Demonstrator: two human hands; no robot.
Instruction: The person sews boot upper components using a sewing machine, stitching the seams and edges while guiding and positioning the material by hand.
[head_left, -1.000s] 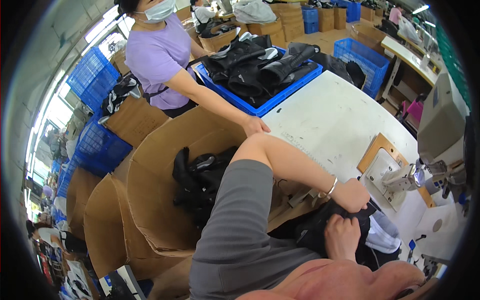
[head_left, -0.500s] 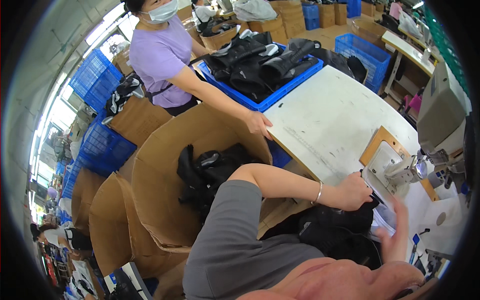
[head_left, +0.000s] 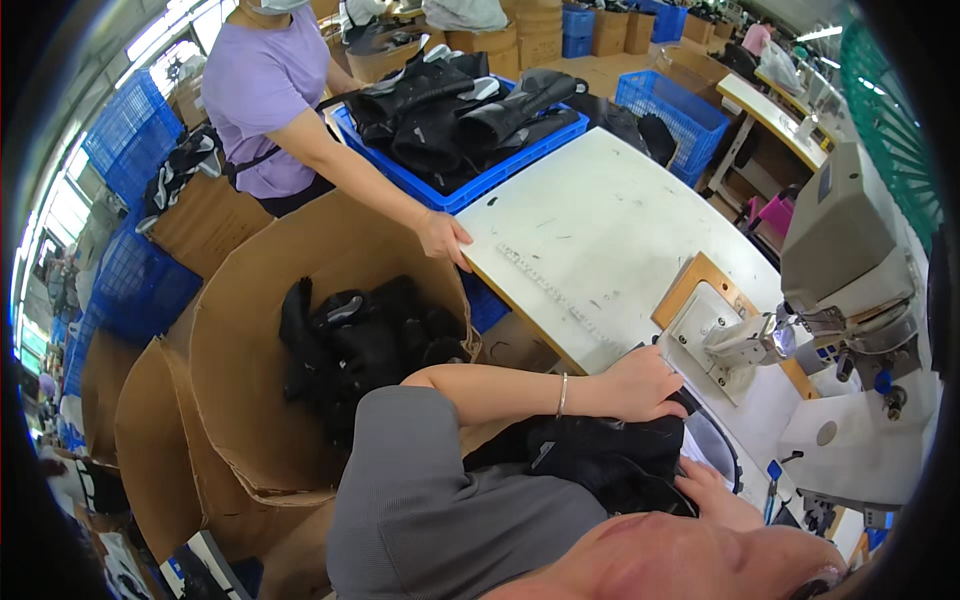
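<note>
My left hand (head_left: pixel 640 387), a bracelet on its wrist, pinches the upper edge of a black boot upper (head_left: pixel 620 450) with a pale grey-white lining. My right hand (head_left: pixel 715 492) grips the near side of the same piece, its fingertips on the black material beside the lining. The upper sags across my lap, against the edge of the white table (head_left: pixel 600 250). Just beyond my hands stands a sewing machine (head_left: pixel 845 240), its metal arm and plate (head_left: pixel 725 340) close to my left fingers. Part of the upper is hidden behind my left forearm.
A large cardboard box (head_left: pixel 250 300) holding black pieces (head_left: pixel 365 330) stands at my left. Across the table, a blue crate (head_left: pixel 455 200) is heaped with black boot uppers. A co-worker in a purple shirt (head_left: pixel 265 90) rests a hand (head_left: pixel 442 238) on the table corner.
The view has swung right, so the scene sits further left. My hands have brought the boot upper nearer to me, away from the machine's plate. My right hand has closed onto its near side.
</note>
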